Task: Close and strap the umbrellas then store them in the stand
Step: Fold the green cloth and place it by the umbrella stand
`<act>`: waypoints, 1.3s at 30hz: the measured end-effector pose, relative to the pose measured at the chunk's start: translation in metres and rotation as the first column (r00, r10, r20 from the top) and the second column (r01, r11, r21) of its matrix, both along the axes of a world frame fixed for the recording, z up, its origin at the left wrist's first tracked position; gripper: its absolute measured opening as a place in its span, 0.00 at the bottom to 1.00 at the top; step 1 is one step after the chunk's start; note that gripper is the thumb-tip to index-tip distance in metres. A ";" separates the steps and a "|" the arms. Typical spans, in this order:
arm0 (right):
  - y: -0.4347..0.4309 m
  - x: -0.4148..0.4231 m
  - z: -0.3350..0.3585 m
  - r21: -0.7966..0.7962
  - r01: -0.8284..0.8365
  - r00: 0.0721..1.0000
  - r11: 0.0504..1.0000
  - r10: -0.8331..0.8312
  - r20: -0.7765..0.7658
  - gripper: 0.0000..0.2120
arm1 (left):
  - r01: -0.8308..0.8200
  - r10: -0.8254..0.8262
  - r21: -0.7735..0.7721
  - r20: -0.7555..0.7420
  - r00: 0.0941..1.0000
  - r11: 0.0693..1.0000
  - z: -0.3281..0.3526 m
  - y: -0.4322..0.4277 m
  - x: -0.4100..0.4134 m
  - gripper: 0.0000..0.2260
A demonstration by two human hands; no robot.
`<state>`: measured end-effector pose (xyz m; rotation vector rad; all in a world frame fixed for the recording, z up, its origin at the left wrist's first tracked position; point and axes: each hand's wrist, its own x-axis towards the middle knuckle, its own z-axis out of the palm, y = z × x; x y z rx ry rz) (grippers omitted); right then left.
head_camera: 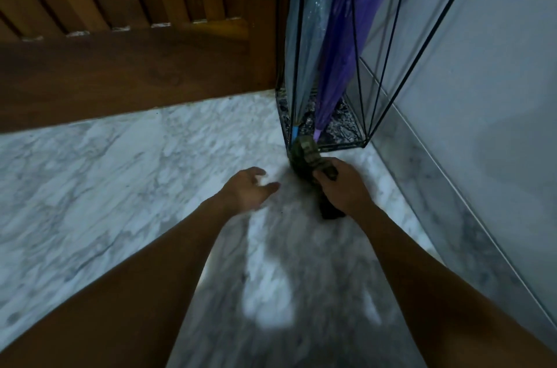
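Observation:
A black wire umbrella stand (388,45) stands in the corner between door and wall. Inside it lean a clear bluish umbrella (304,36) and a purple umbrella (355,36), both closed, tips down on the stand's dark base. My right hand (343,186) is shut on a short folded camouflage-green umbrella (307,156), held low just in front of the stand's base; its dark handle end pokes out below my hand. My left hand (250,189) hovers open to the left of it, fingers spread, holding nothing.
A brown wooden slatted door (120,36) fills the back left. A pale wall (482,96) with a marble skirting runs along the right. The floor (105,186) is white-grey marble.

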<state>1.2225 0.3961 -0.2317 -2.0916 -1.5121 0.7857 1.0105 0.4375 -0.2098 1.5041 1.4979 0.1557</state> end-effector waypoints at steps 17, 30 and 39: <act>0.043 -0.159 0.447 0.173 -0.327 0.719 0.929 0.364 -0.593 0.08 | -0.255 0.463 -0.386 0.715 0.524 0.886 0.417 0.012 -0.136 0.16; 0.021 -0.361 0.984 0.361 -0.475 0.648 0.803 0.596 -0.474 0.17 | -0.516 0.396 -0.013 0.657 0.641 0.857 0.975 -0.053 -0.328 0.11; 0.022 -0.495 1.123 0.445 -0.582 0.649 0.681 0.718 -0.251 0.11 | -0.573 0.399 0.288 0.485 0.778 0.767 1.112 -0.099 -0.470 0.07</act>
